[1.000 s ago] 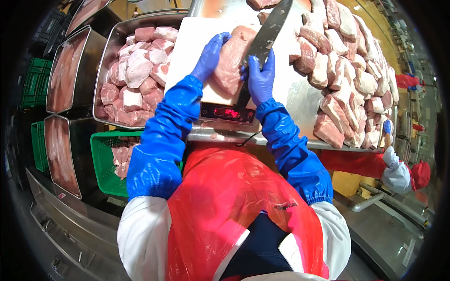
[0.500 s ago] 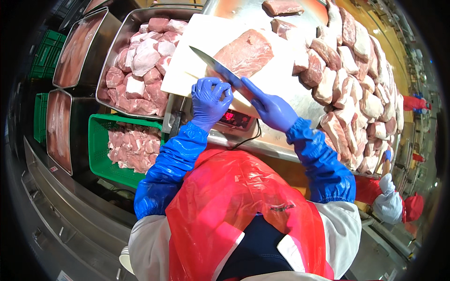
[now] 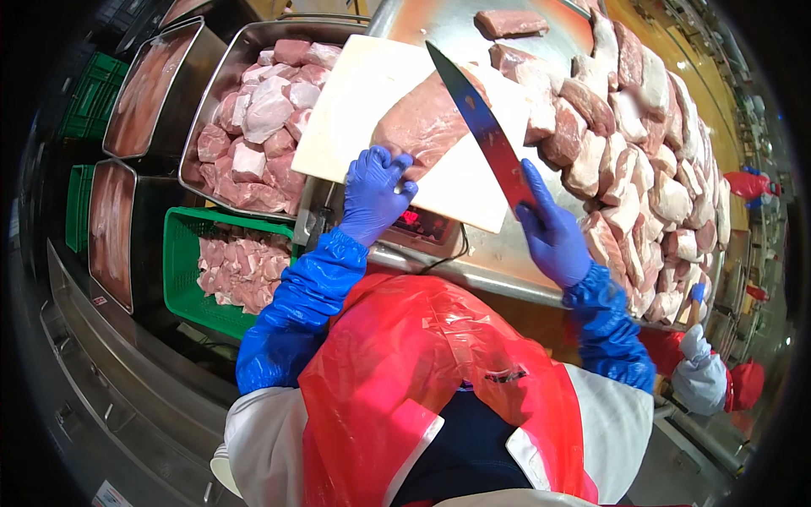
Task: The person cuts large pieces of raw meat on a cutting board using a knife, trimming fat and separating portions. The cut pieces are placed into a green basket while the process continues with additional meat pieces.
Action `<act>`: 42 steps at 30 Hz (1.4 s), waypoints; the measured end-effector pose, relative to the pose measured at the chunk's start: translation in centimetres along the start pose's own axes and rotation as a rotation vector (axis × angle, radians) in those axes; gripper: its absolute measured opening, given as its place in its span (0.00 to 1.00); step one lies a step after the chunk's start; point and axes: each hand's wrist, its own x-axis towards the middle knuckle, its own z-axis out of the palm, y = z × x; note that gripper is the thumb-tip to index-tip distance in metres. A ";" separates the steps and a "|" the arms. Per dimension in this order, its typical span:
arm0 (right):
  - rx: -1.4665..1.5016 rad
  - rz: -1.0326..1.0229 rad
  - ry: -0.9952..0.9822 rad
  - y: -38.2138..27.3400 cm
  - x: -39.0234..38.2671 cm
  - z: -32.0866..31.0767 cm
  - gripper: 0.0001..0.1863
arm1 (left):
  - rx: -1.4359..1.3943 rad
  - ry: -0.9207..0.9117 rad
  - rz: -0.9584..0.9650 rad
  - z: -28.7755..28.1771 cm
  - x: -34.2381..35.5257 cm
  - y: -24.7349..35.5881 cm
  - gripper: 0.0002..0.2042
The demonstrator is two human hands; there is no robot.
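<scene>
A large slab of raw pink meat lies flat on a white cutting board. My left hand, in a blue-purple glove, is closed at the slab's near end, fingers curled against its edge. To the right, my gloved right hand grips a long kitchen knife by its handle, which the fingers mostly cover. The broad blade points away and to the left. It passes in front of the slab's right part, so I cannot tell whether it touches the meat.
A steel tub of meat chunks is left of the board, above a green crate of smaller pieces. Many meat strips are heaped at right. A scale display sits under the board's near edge. Another person is at far right.
My right hand has moved right and nearer, carrying the knife, whose blade now stands more upright. The slab has shifted left and nearer. My left hand's fingers now press its near end.
</scene>
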 end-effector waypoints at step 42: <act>-0.403 -0.097 -0.159 -5.9 13.0 11.9 0.45 | -0.257 -0.053 0.314 0.7 -0.4 -5.2 0.15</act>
